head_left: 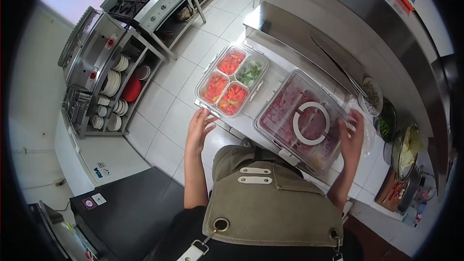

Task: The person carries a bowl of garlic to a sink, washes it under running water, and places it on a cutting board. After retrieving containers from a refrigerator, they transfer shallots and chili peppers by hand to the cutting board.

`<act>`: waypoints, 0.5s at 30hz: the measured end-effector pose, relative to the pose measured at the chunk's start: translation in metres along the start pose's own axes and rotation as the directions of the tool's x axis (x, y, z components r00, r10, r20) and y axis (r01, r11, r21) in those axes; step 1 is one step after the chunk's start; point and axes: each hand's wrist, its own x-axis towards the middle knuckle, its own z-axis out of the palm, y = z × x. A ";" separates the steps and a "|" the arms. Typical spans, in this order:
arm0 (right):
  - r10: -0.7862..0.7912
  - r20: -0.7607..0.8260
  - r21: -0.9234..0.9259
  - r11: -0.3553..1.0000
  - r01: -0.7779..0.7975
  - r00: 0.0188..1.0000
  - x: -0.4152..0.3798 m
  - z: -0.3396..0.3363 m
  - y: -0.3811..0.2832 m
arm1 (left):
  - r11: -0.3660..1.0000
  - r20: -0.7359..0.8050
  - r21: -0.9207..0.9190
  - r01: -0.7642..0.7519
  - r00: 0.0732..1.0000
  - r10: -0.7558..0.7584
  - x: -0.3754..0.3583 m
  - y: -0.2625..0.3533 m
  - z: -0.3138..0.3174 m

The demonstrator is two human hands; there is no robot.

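A clear divided food container [232, 79] sits on the white counter, its four compartments holding chopped red and orange vegetables and, in one, green leaves. My left hand [198, 128] is at its near left corner, fingers spread and holding nothing. To the right stands a larger clear container with a lid [280, 101], dark red food showing through. A white ring-shaped handle [296, 126] lies on this lid. By its right edge is my right hand [352, 130], fingers apart and curved, with the thumb over the lid's rim.
Beyond the counter's right side are a bowl [378, 108], a bowl of greens [386, 122] and a bowl of pale leaves [410, 147]. Long metal utensils [345, 73] lean at the back. A stove [157, 7] and a shelf of plates [113, 83] stand left across the tiled floor [174, 116].
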 end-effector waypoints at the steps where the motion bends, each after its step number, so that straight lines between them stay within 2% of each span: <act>1: -0.044 0.141 0.062 0.997 0.036 0.989 0.012 0.017 -0.012 | 0.997 -0.035 -0.064 -0.045 0.998 0.043 0.007 -0.002 -0.003; 4: -0.165 0.473 0.230 0.971 0.059 0.866 0.045 0.073 -0.043 | 0.996 0.023 -0.001 -0.090 0.996 0.090 0.024 -0.008 -0.013; 6: -0.097 0.663 0.306 0.940 -0.150 0.743 0.065 0.113 -0.055 | 0.993 0.014 -0.027 -0.111 0.994 0.111 0.023 -0.007 -0.011; 8: -0.033 0.747 0.129 0.987 -0.096 0.664 0.086 0.148 -0.068 | 0.989 -0.037 0.103 -0.105 0.993 0.109 0.014 0.003 -0.006; 9: -0.044 0.754 0.128 0.988 -0.081 0.656 0.093 0.164 -0.063 | 0.971 -0.040 0.224 -0.086 0.994 0.098 0.011 0.009 -0.008; 10: 0.016 0.800 0.019 0.998 -0.053 0.600 0.100 0.182 -0.060 | 0.973 -0.052 0.209 -0.096 0.993 0.109 0.014 0.013 -0.012; 11: 0.079 0.835 -0.087 0.996 -0.012 0.545 0.108 0.195 -0.057 | 0.915 -0.112 0.373 -0.157 0.971 0.212 0.019 0.018 -0.017; 12: 0.063 0.841 -0.084 0.996 0.013 0.537 0.111 0.199 -0.064 | 0.826 -0.157 0.529 -0.192 0.935 0.318 0.026 0.023 -0.023; 13: 0.076 0.868 -0.071 0.997 -0.028 0.491 0.109 0.201 -0.068 | 0.798 -0.214 0.558 -0.227 0.890 0.402 0.038 0.033 -0.028; 14: 0.090 0.892 -0.063 0.995 -0.076 0.443 0.106 0.202 -0.069 | 0.802 -0.226 0.552 -0.228 0.885 0.407 0.049 0.042 -0.027; 15: 0.084 0.892 -0.051 0.995 -0.084 0.444 0.105 0.204 -0.066 | 0.862 -0.166 0.393 -0.320 0.897 0.409 0.057 0.058 -0.021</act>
